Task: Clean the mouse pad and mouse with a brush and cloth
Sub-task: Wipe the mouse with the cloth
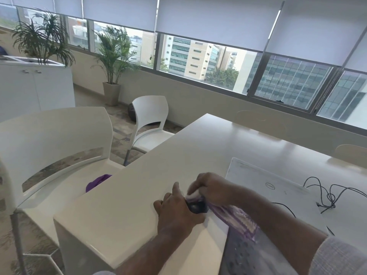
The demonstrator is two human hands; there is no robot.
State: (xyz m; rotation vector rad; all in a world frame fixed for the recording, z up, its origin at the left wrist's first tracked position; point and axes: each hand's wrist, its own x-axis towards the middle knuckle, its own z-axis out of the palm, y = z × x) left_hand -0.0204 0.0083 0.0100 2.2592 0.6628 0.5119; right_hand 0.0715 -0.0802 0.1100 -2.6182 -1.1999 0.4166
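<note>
Wiping small black mouse (196, 207) w/ purple-white cloth (236, 216): left hand (174, 211) fingers hold mouse, right hand (212, 187) grips cloth. Near white bench (129, 195) edge, imo could slip off.

Closed laptop (278, 192), tangled cable (329, 197), 2 white chairs (59, 135), 2 potted palms (114, 56).
</note>
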